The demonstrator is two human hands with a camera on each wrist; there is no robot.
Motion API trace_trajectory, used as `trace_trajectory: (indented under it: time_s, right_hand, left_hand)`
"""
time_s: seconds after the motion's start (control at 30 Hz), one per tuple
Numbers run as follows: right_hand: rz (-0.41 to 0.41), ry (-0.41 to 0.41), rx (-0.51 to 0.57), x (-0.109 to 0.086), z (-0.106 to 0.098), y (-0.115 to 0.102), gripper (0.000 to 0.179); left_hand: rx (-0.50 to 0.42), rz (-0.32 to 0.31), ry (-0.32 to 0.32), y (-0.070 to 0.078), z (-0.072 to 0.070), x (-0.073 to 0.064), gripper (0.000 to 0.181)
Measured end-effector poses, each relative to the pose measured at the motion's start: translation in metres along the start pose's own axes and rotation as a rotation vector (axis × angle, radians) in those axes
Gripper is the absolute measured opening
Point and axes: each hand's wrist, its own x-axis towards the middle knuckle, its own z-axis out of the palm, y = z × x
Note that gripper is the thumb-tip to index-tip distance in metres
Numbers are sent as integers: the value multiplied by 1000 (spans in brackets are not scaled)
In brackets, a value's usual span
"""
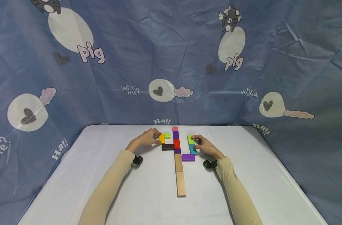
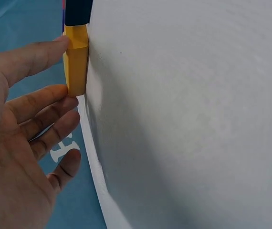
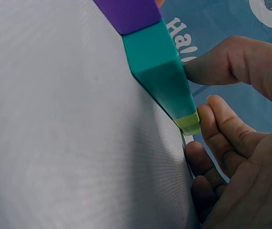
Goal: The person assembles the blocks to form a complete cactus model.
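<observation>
In the head view, my left hand [image 1: 145,138] pinches a yellow block [image 1: 162,139]. The left wrist view shows my thumb by one end of that block and the index fingertip at the other. A small lime cube [image 1: 167,135] and a dark brown block [image 1: 168,147] sit beside it. My right hand [image 1: 207,147] has its thumb against a teal block [image 3: 157,71]. Its index fingertip is right at a lime green block [image 3: 188,123], which lies end to end with the teal one; the other fingers are loosely bent.
Down the middle runs a column of blocks: pink [image 1: 175,128], purple [image 1: 175,134], red [image 1: 177,143], purple again, then two plain wooden planks [image 1: 180,184]. A purple block [image 1: 188,157] lies crosswise right of the column. White cloth [image 1: 143,193] covers the table; a blue printed curtain [image 1: 188,62] hangs behind.
</observation>
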Motion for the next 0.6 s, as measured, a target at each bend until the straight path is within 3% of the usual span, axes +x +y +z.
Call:
trace_trajectory:
  time_s: [0.17, 0.4, 0.6]
  right_hand:
    - [-13, -18, 1, -4, 2, -7, 54]
    - [-9, -42, -4, -21, -2, -35, 53]
    - [-4, -40, -8, -23, -2, -38, 53]
  left_hand:
    - [-5, -3, -11, 1, -1, -1, 59]
    - [-14, 33, -10, 0, 0, -2, 55]
    - [-12, 68, -15, 0, 1, -4, 50]
